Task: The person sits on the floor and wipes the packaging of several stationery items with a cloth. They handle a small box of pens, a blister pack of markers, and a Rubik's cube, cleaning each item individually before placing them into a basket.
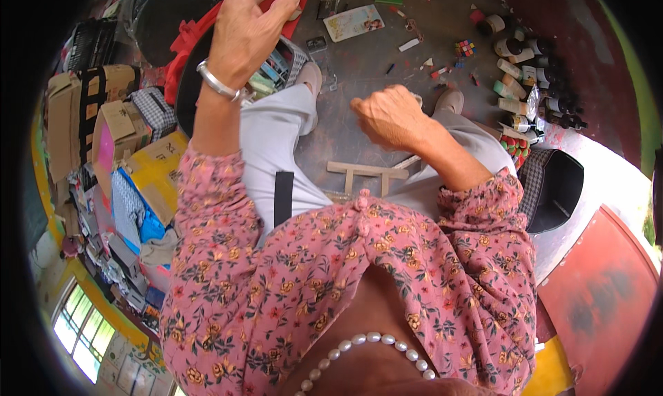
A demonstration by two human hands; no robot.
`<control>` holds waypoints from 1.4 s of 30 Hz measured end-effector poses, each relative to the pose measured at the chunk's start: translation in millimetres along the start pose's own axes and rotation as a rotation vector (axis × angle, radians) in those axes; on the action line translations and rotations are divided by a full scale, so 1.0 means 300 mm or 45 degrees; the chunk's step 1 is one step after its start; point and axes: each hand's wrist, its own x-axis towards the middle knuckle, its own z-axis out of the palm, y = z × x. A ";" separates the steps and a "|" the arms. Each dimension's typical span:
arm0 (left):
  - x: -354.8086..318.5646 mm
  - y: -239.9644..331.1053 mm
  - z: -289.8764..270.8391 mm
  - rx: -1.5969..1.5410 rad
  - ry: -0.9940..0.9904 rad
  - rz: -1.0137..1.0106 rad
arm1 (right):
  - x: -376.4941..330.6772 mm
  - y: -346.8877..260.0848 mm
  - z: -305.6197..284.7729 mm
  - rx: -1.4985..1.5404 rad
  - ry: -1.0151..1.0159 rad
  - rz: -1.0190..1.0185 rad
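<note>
My left hand (250, 35), with a silver bangle at the wrist, is raised at the upper left. Its thumb stands apart from the fingers, which run up to the picture's edge, and I see nothing held. Behind it lies a red thing (185, 45), perhaps cloth or plastic, beside a dark bin with a checkered lining (297, 59) and small packets (266, 79). My right hand (395, 117) is closed in a fist above the floor between my knees. Its palm side is hidden; a small pale edge shows beside the knuckles, and I cannot tell what it is.
Bottles (512, 106) crowd the right side, near a black checkered box (556, 189). On the floor lie a puzzle cube (465, 48), an illustrated booklet (353, 23) and small scraps. Cardboard boxes (114, 130) are piled at left. A wooden stool (366, 169) shows beneath me.
</note>
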 end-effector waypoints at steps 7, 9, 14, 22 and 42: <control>0.000 -0.207 -0.007 -0.949 0.333 -1.107 | -0.009 0.099 -0.061 -0.392 0.112 0.372; 0.025 -0.335 -0.057 -1.389 0.246 -1.121 | -0.011 0.147 -0.096 -0.432 0.220 0.463; 0.098 -0.350 -0.028 -1.212 0.710 -0.778 | 0.090 0.263 -0.055 -0.319 0.149 0.593; 0.086 -0.234 0.017 -1.298 0.748 -0.908 | 0.280 0.581 0.223 0.041 -0.177 0.769; -0.046 -0.125 0.081 -1.454 0.407 -1.227 | 0.652 0.707 0.874 -0.126 -0.034 0.728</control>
